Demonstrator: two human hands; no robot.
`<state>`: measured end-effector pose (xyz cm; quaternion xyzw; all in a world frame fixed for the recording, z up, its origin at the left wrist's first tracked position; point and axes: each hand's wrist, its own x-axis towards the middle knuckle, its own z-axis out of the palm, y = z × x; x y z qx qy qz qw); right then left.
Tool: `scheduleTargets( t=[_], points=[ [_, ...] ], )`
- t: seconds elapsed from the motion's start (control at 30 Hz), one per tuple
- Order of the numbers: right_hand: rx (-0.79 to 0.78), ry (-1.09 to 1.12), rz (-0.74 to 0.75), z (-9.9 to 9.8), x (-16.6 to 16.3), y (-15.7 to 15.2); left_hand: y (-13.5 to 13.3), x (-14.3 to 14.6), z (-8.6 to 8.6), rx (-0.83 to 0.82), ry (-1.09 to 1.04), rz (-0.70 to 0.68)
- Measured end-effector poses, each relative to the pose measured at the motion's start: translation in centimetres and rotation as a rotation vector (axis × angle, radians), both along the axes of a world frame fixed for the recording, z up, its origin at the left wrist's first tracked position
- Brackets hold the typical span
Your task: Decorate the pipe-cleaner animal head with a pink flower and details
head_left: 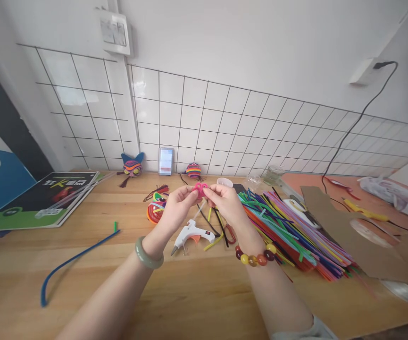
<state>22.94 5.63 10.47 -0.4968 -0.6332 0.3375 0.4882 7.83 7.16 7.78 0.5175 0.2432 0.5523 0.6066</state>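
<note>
Between my two hands, held up over the middle of the table, is a small bright pink curled piece [200, 190], apparently bent pipe cleaner. My left hand [180, 204] pinches its left side, and my right hand [225, 200] pinches its right side. Below them a white hot glue gun [191, 235] lies on the wood, nozzle toward the lower left. Partly behind my left hand sits a multicoloured wound ball [154, 212]. A few yellow and black pipe cleaners [221, 229] lie beside the glue gun.
Right of my right arm spreads a big bundle of coloured pipe cleaners [288, 231], with cardboard [338, 222] beyond. A bent blue pipe cleaner [72, 259] and a magazine [62, 193] lie left. Along the wall stand a phone [166, 161], an eared ball [132, 166] and a striped ball [193, 170].
</note>
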Motion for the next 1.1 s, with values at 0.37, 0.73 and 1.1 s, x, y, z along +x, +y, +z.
scheduleTargets(
  t=[0.37, 0.73, 1.1],
  points=[
    [0.063, -0.089, -0.006, 0.1, -0.4, -0.4, -0.1, -0.2, -0.2, 0.110, 0.241, 0.144],
    [-0.018, 0.104, 0.078, -0.9, 0.3, 0.8, 0.2, -0.1, -0.2, -0.093, 0.054, -0.005],
    [-0.009, 0.042, 0.078, -1.5, 0.2, 1.3, 0.1, -0.6, -0.1, -0.193, 0.059, -0.090]
  ],
)
